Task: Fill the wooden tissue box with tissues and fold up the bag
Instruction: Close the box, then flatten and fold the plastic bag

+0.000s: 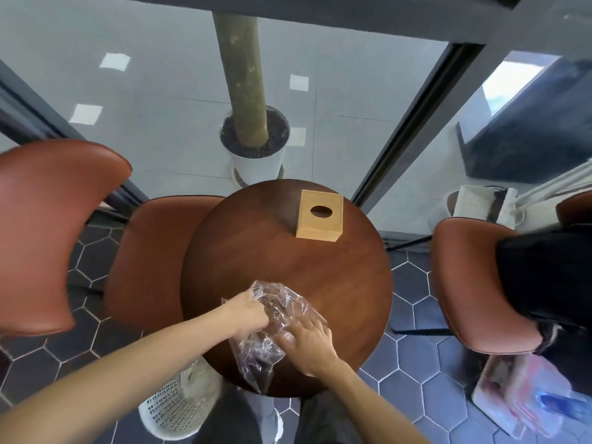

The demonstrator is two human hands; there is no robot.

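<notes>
A light wooden tissue box [320, 219] with an oval slot on top stands at the far side of the round dark wooden table [336, 299]. No tissue shows in the slot. A crumpled clear plastic bag [275, 302] lies at the near edge of the table, its lower end hanging over the rim. My left hand [248, 312] pinches the bag's left side. My right hand [309, 342] rests flat on the bag's right part, fingers spread and pressing it down.
Brown leather chairs stand at the left [153, 261] and the right [474, 283]. A white mesh waste basket [176, 408] sits on the floor under the table's near left. A white planter [256, 155] with a thick stem stands beyond the table, by glass walls.
</notes>
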